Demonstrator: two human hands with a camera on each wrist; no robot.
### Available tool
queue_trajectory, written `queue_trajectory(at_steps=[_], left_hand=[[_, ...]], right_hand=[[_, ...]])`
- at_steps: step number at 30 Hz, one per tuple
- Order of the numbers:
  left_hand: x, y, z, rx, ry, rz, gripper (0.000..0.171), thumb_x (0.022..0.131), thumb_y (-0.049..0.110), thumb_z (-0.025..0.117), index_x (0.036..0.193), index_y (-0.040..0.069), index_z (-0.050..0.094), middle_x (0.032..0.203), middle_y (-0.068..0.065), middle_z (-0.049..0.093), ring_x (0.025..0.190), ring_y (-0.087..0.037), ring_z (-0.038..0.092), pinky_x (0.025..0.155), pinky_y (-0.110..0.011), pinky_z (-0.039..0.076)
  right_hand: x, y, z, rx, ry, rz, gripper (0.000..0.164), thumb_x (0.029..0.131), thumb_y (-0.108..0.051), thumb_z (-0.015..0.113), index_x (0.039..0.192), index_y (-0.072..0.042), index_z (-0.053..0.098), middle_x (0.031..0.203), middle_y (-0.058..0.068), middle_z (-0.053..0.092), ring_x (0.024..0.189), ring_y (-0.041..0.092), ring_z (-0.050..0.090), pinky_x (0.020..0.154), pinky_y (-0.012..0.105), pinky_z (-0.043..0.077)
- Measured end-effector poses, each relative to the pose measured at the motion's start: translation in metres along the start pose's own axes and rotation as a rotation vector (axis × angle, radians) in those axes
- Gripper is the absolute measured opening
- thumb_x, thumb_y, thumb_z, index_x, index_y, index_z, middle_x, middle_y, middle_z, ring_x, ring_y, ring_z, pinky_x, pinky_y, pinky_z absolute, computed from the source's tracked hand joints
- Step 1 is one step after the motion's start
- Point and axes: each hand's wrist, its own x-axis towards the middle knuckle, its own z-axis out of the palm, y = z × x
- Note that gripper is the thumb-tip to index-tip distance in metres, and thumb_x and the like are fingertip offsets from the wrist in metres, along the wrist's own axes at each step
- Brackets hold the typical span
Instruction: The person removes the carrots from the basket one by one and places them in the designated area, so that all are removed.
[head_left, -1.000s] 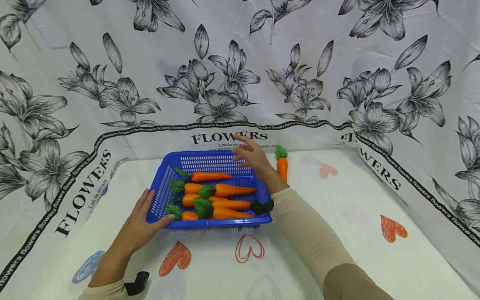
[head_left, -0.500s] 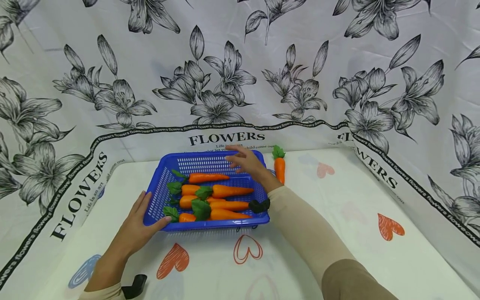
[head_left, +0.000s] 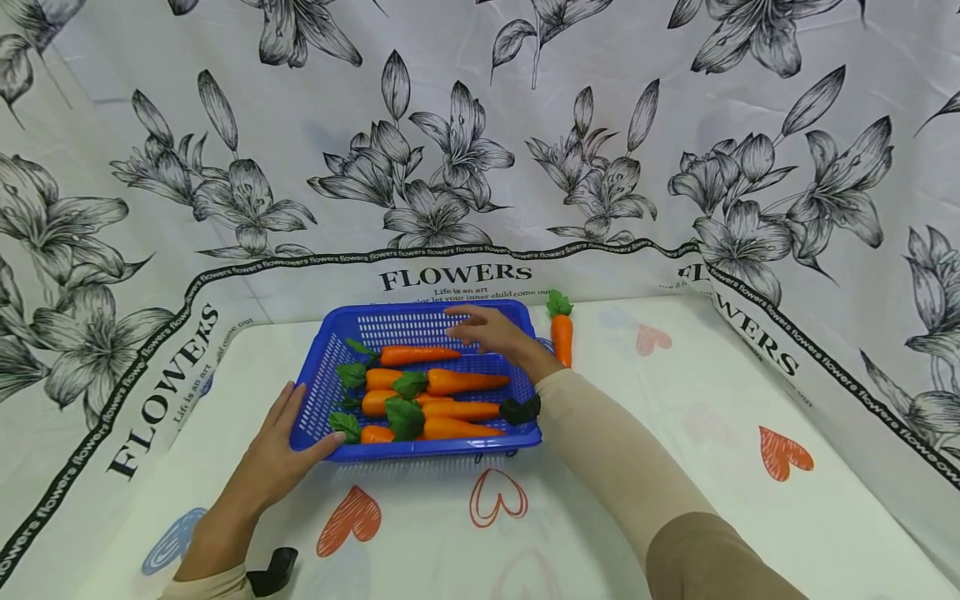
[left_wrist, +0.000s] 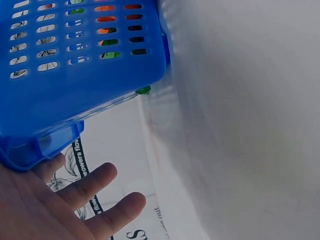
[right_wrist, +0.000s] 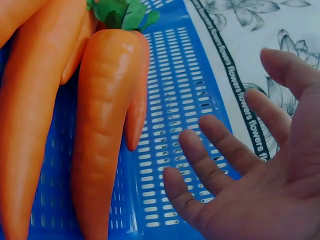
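Observation:
A blue plastic basket [head_left: 420, 449] with slotted walls stands on the table, holding several orange carrots [head_left: 468, 382] with green leafy tops. At its near left corner is my left hand [head_left: 273, 462], thumb laid over the rim. The left wrist view shows the other fingers [left_wrist: 120, 212] straight and spread beside the basket. My right hand [head_left: 491, 331] hovers over the basket's far right part. Its spread fingers hold nothing, as the right wrist view shows, and the nearest carrot [right_wrist: 102, 110] lies to their left. One more carrot [head_left: 561, 337] lies outside, behind the right forearm.
A white cloth with heart prints [head_left: 348, 521] covers the table. Behind it hangs a floral curtain [head_left: 435, 167]. The dark wrist mounts [head_left: 273, 571] stick out from both sleeves, the right one [head_left: 521, 410] overlapping the basket's right side in the head view.
My right hand has come down and slightly left over the basket, its fingers drawing closer together. The left hand, the basket and the carrots stay as they were; the head view shifted a little.

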Motion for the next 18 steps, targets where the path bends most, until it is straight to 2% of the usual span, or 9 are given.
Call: queue_trajectory(at_steps=[8,11,18], left_hand=[[0.0014,-0.0011,0.0035,-0.02,0.007,0.001,0.102,0.086,0.057,0.061,0.156,0.016,0.001,0.16,-0.014,-0.008,0.135,-0.056,0.014,0.097,-0.074,0.021],[0.0004,-0.0001,0.0053,-0.025,0.002,-0.001,0.102,0.086,0.057,0.062,0.156,0.016,0.001,0.16,-0.014,-0.008,0.135,-0.055,0.015,0.097,-0.074,0.021],[-0.0019,-0.0005,0.0053,-0.02,0.0,-0.006,0.102,0.086,0.057,0.062,0.156,0.015,0.001,0.16,-0.015,-0.007,0.135,-0.056,0.014,0.097,-0.074,0.021]], right_hand=[[-0.0012,0.0007,0.0017,-0.178,-0.104,0.047,0.057,0.087,-0.04,0.071,0.138,-0.021,0.056,0.125,0.006,0.059,0.114,0.026,0.054,0.097,0.05,0.043],[-0.0014,0.0028,0.0031,-0.252,-0.148,0.07,0.056,0.087,-0.038,0.071,0.138,-0.022,0.056,0.124,0.006,0.06,0.114,0.026,0.053,0.098,0.047,0.043],[-0.0009,0.0064,0.0082,-0.429,-0.266,0.077,0.055,0.087,-0.033,0.073,0.139,-0.028,0.055,0.123,0.005,0.061,0.116,0.025,0.053,0.1,0.046,0.041]])
